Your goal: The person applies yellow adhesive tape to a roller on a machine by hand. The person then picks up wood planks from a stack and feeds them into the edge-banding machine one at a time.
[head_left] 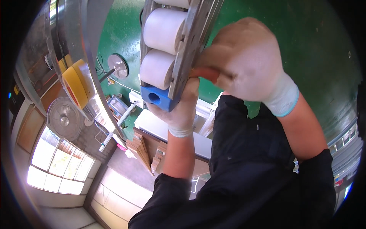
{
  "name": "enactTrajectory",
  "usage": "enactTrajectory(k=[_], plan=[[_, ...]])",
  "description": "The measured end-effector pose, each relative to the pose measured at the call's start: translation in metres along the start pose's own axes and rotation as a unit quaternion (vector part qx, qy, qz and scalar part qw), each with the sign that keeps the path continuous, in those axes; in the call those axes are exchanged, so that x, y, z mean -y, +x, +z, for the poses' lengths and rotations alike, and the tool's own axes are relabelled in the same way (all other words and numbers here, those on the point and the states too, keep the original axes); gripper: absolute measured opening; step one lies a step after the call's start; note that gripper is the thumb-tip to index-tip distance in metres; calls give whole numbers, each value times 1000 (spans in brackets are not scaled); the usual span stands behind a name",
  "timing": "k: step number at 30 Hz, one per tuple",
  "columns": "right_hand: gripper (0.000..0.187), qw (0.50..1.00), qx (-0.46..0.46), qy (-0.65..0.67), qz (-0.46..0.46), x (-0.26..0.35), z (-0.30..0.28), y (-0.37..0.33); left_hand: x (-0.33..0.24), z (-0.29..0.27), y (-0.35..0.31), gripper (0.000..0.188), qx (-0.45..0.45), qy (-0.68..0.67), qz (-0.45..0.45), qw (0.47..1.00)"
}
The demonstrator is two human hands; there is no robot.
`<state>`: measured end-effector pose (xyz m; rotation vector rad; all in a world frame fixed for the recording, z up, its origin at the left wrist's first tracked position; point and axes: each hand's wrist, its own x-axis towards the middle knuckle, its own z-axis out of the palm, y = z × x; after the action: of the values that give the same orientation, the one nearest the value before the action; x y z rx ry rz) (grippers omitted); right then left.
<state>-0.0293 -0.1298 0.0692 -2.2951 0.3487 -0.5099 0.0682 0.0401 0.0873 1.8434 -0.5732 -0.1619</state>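
Note:
A metal rail (181, 63) holding white rollers (163, 30) runs down from the top of the view. A blue block (155, 96) with a round hole sits at its near end. My left hand (183, 108), in a pale glove, is closed around the blue block from below, its fingers partly hidden behind the block and rail. My right hand (248, 61), also gloved and blurred by motion, is closed beside the rail's right side. A short red-orange piece (207, 74) shows between it and the rail; its far end is hidden, so its kind is unclear.
To the left, a shiny curved metal frame carries a yellow part (78, 82). Behind it stand a fan (65, 119) and a round-based stand (118, 65) on the green floor (305, 42). Cardboard pieces (139, 150) and a white-topped surface (152, 124) lie near my left forearm.

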Motion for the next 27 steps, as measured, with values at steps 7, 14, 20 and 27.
enactTrajectory(k=[7,14,20,27], plan=[[14,948,-210,140,192,-40,-8,3,3,11,-9,93,-60,29,39,997],[31,972,-22,220,83,-16,20,-57,-15,-5,1,83,-21,72,-22,997],[39,946,-2,321,49,-36,42,-1,-17,-12,4,90,-3,-56,-95,994],[48,794,-121,515,299,-58,49,-2,-16,-17,7,103,11,-114,-124,986]])
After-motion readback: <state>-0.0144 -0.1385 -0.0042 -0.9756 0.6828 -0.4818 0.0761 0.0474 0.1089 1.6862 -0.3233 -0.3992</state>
